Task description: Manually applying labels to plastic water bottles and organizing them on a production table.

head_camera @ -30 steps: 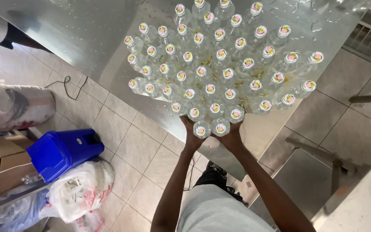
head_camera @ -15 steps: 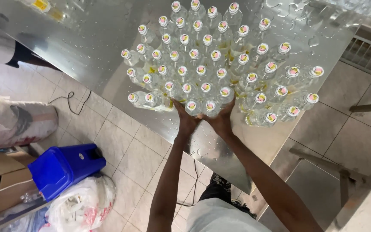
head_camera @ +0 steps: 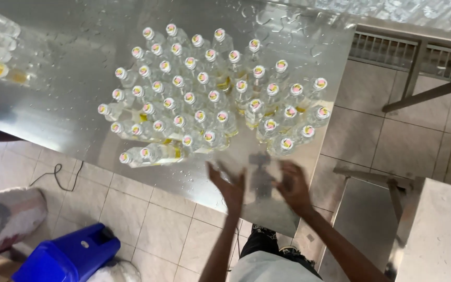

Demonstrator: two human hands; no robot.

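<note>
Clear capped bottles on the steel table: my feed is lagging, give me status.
Left hand and right hand open, empty, clear of the cluster of clear capped plastic bottles. Cluster upright on the wet steel table. Nothing between hands and bottles.

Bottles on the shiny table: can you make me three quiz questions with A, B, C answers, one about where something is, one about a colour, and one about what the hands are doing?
1. Where is the blue bin?
A. On the table
B. On the tiled floor, lower left
C. Hanging on the wall

2. What colour are the middles of the caps on the bottles?
A. Pink
B. Black
C. Green

3. What are the left hand and the right hand doing?
A. Each gripping a bottle
B. Open and empty over the table
C. Resting on the floor

Answers:
1 B: the bin stands on the floor tiles beside the table.
2 A: each cap shows a pink middle inside a pale ring.
3 B: both hands are blurred, with fingers spread, close to the bottles but holding none.
</note>
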